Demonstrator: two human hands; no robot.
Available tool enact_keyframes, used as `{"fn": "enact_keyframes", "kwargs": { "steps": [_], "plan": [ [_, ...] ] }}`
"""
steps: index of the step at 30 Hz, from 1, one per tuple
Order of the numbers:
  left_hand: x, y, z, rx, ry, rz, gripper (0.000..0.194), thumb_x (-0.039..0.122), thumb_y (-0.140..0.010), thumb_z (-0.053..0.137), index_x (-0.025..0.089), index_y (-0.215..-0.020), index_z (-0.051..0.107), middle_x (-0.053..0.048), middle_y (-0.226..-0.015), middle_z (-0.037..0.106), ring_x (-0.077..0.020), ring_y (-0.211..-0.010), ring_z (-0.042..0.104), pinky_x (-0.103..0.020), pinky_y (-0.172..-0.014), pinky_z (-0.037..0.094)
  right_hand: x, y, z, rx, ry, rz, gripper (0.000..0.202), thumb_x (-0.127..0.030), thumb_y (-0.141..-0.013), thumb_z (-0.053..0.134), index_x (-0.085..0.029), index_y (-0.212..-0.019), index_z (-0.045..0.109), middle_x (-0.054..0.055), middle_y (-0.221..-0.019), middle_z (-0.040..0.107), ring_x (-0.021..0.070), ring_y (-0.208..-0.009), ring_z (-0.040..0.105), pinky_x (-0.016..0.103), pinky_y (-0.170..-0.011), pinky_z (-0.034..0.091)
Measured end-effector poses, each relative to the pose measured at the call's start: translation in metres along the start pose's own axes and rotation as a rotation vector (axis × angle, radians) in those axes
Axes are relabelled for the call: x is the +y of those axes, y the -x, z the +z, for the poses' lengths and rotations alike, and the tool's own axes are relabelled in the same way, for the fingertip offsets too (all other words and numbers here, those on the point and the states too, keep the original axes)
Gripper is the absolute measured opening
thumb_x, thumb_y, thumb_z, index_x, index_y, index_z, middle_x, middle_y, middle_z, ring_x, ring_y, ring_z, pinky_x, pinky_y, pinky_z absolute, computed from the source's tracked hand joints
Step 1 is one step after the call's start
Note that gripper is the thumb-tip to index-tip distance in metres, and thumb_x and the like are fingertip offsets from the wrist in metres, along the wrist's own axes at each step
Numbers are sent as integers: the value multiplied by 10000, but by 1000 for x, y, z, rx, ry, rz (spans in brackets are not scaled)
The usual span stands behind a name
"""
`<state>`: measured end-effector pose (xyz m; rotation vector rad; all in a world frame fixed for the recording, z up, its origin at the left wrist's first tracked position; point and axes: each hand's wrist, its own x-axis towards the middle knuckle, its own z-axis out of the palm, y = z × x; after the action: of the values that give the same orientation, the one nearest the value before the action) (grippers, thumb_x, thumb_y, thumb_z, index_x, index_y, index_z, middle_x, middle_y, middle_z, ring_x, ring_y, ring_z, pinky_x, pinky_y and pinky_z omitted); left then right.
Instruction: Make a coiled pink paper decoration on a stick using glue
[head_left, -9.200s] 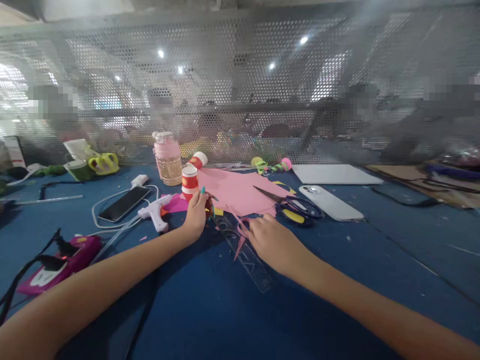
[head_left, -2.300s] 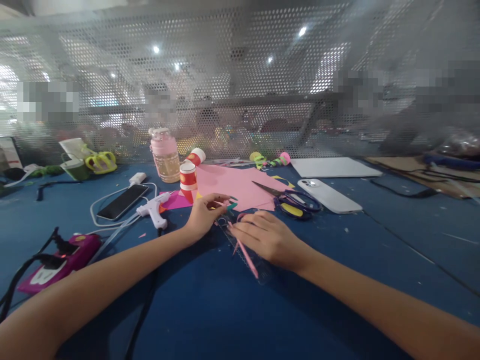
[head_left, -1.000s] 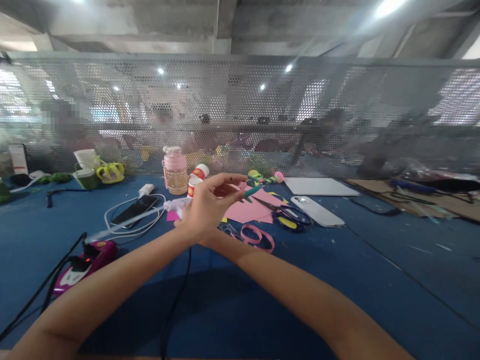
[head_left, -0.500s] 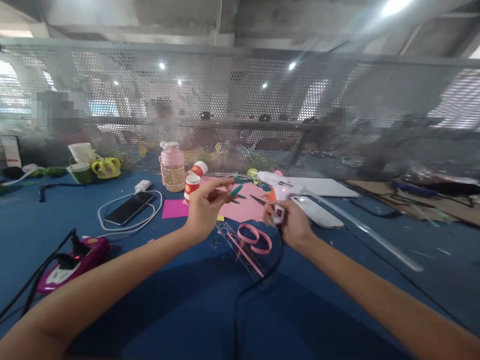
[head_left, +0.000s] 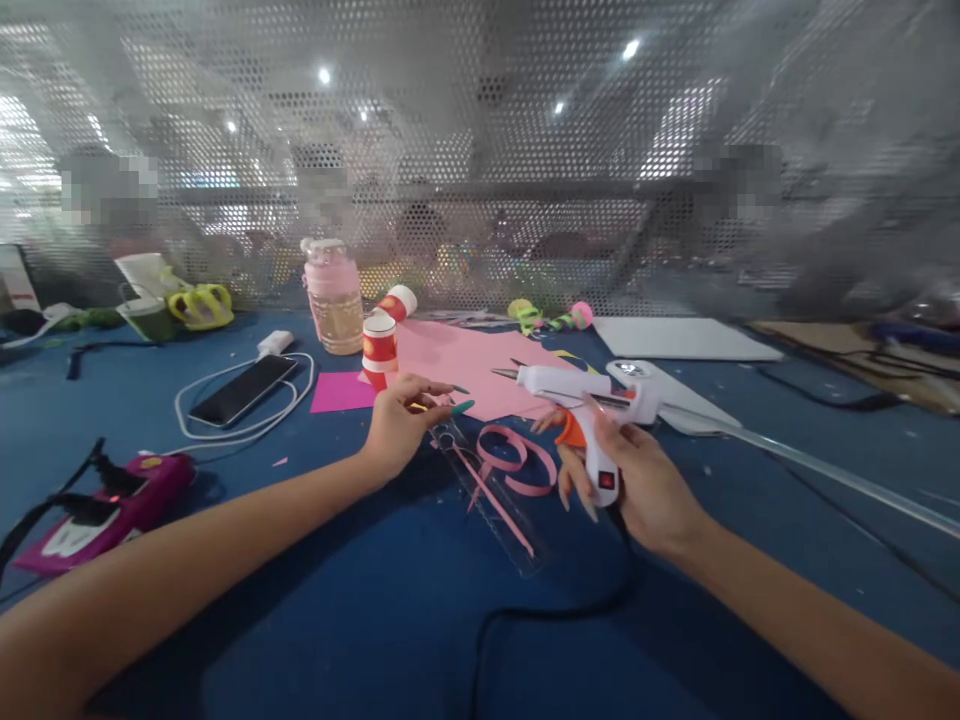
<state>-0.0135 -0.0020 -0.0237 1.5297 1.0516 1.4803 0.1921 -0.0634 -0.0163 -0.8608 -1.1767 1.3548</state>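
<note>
Right hand [head_left: 654, 490] wrapped firmly around the glue gun [head_left: 566, 382], fingers about the orange trigger [head_left: 571, 430], nozzle aimed left; over on the other side, the left hand [head_left: 396, 425] brings thumb and forefinger close in a pinch, though whether a tiny scrap sits between them I can't tell; between the two sets of fingers, on the near side, a pink strip curls in loops [head_left: 534, 489], and a straight pink strip [head_left: 511, 522] lies along the clear ruler [head_left: 504, 532]; just beyond the left fingers, pink paper [head_left: 457, 360] spreads out, an upright red-and-white cup [head_left: 380, 345] behind them; behind the right fingers, a white phone [head_left: 697, 408] lies partly hidden by the gun; farther out, left of the left fingers, a black phone [head_left: 244, 390], then a magenta power strip [head_left: 112, 510]!
</note>
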Motion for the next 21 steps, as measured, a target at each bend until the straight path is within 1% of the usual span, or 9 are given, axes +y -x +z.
{"fn": "enact_keyframes", "kwargs": {
  "steps": [2, 4, 6, 8, 11, 14, 18, 21],
  "plan": [
    [1, 1, 1, -35, -1, -63, 191, 109, -556, 711, 152, -741, 696, 22, -598, 592, -63, -499, 524, -184, -477, 444, 0, 1, -1, -20, 30, -11, 394, -532, -707, 595, -164, -844, 563, -56, -359, 474, 121, -331, 455, 241, -352, 408],
    [1, 2, 2, -92, 21, -119, 191, 136, -589, 701, 143, -779, 690, -4, -628, 652, -89, -543, 578, -206, -530, 479, 2, 2, -3, -41, 52, -9, 397, -519, -723, 586, -151, -871, 569, -59, -367, 480, 112, -308, 444, 226, -312, 378],
    [0, 2, 2, -128, 52, -138, 206, 151, -589, 707, 134, -793, 683, -37, -714, 695, -123, -635, 629, -238, -616, 511, 4, 2, -4, -45, 65, -1, 377, -504, -735, 582, -149, -864, 572, -60, -370, 484, 107, -292, 442, 218, -290, 359],
    [-2, 2, 2, -126, 62, -126, 218, 147, -573, 716, 131, -787, 680, -47, -737, 704, -138, -674, 646, -258, -660, 524, 5, 3, -4, -40, 74, 6, 344, -490, -738, 587, -154, -811, 574, -61, -363, 478, 102, -283, 443, 213, -296, 365],
    [-7, 2, 1, -126, 39, -83, 224, 146, -564, 719, 142, -785, 682, -33, -690, 700, -135, -648, 645, -264, -650, 535, 5, 4, -2, -22, 131, 18, 320, -482, -728, 601, -168, -681, 563, -58, -351, 463, 92, -281, 447, 206, -320, 386],
    [-8, 3, 1, -145, 17, -45, 225, 157, -562, 724, 150, -784, 688, -27, -664, 694, -131, -627, 640, -254, -623, 539, 4, 6, 1, -9, 238, 24, 366, -494, -713, 603, -176, -544, 532, -39, -342, 461, 94, -292, 455, 214, -329, 394],
    [-4, 4, 2, -175, -7, -42, 236, 156, -567, 723, 149, -801, 697, -29, -651, 691, -115, -586, 622, -219, -562, 519, 3, 8, 2, 6, 381, 32, 409, -576, -674, 578, -187, -553, 553, -29, -317, 464, 114, -291, 443, 246, -324, 396],
    [-2, 5, 3, -183, -29, -41, 237, 158, -563, 727, 149, -799, 702, -30, -636, 684, -106, -556, 601, -209, -528, 501, 3, 8, 2, 12, 448, 38, 437, -620, -638, 572, -192, -550, 553, -31, -309, 467, 111, -293, 439, 269, -381, 448]
  ]
}}
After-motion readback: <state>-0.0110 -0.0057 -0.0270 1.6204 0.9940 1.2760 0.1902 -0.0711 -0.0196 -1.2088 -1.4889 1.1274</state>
